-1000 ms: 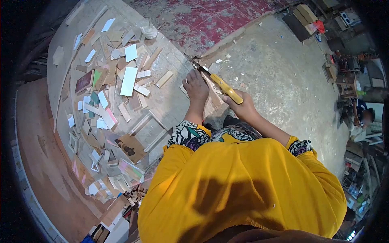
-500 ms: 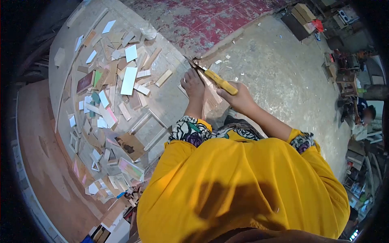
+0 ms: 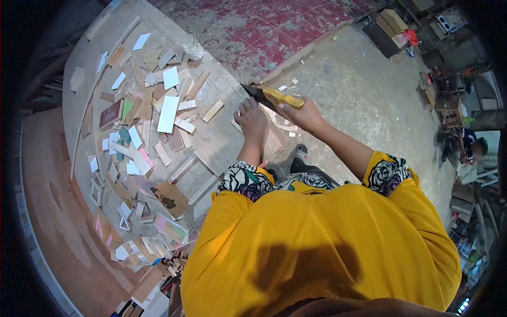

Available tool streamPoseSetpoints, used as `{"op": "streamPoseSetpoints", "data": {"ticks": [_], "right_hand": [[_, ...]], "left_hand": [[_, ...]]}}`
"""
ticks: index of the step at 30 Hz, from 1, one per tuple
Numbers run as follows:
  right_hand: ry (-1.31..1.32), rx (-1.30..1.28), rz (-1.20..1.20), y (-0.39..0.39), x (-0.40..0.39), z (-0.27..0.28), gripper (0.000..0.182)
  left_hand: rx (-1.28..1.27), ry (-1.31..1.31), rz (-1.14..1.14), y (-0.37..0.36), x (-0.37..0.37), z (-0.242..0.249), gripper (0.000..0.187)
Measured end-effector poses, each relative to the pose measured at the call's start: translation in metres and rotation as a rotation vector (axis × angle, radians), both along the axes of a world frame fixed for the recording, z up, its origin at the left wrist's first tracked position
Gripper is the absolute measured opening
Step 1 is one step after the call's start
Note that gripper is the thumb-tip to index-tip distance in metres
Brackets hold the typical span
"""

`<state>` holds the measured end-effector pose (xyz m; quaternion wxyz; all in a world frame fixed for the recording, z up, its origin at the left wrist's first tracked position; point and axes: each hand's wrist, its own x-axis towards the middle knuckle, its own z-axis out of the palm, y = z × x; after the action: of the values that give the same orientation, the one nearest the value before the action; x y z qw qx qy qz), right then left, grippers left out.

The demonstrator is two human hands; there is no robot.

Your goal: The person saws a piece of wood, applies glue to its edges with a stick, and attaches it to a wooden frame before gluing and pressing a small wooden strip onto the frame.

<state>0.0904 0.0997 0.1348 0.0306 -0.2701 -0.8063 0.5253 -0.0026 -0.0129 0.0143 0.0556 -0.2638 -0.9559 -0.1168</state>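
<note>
Plainly, the right hand point(image 3: 302, 113) is gripping a yellow-handled, dark-bladed chopping knife point(image 3: 270, 96) at upper centre, raised above the left hand point(image 3: 252, 120), which is pressing down, fingers together, on a pale wooden offcut point(image 3: 279, 126) at the counter point(image 3: 222, 138) edge. A misjudged stroke is risking those fingers. No readable writing.
</note>
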Motion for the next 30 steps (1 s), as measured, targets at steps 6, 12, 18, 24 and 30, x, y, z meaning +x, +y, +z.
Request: {"op": "streamPoseSetpoints", "data": {"ticks": [6, 12, 18, 24, 30], "right_hand": [[0.019, 0.084, 0.043, -0.025, 0.025, 0.003, 0.029], [0.067, -0.041, 0.015, -0.016, 0.036, -0.031, 0.027], [0.171, 0.101, 0.164, -0.036, 0.055, -0.030, 0.023], [0.193, 0.160, 0.171, -0.036, 0.050, -0.026, 0.022], [0.040, 0.000, 0.053, -0.029, 0.035, -0.004, 0.029]], "left_hand": [[-0.002, 0.030, -0.030, 0.001, -0.001, -0.006, 0.037], [0.082, -0.116, -0.102, -0.005, 0.002, 0.001, 0.046], [0.045, -0.143, -0.259, -0.021, -0.004, 0.000, 0.059], [0.040, -0.163, -0.315, -0.024, -0.001, 0.011, 0.060], [0.039, -0.057, -0.221, -0.024, 0.009, 0.003, 0.066]]}}
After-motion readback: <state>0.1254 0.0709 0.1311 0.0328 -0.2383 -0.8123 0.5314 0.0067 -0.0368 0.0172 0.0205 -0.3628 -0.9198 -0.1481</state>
